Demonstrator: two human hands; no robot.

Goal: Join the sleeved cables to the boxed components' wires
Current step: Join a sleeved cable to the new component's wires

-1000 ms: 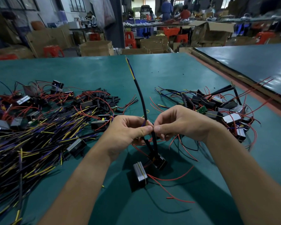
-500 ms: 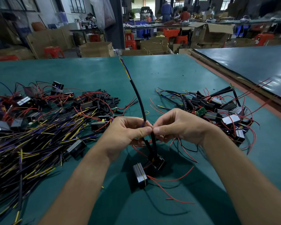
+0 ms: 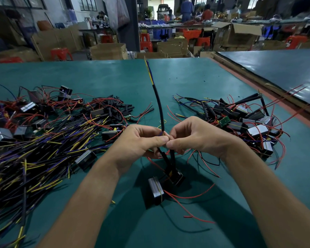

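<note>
The cable (image 3: 158, 108) tip had swung right. Above the silver box (image 3: 155, 191), thumbs touching, the left hand (image 3: 141, 142) pinched the cable and the right hand (image 3: 195, 136) a black lead (image 3: 172, 156).

- Lower end of the sleeved cable (image 3: 158, 106): hidden where the left grip (image 3: 140, 142) and right grip (image 3: 195, 138) pinch together; join cannot be told.
- Component wires (image 3: 172, 158): upper ends covered by both grips.
- Boxed component (image 3: 176, 176): shadowed, detail unclear.
- Loose wire pile (image 3: 34, 151): cut off at left and bottom edges.
- Background workers (image 3: 186, 8): blurred, too small to tell.
</note>
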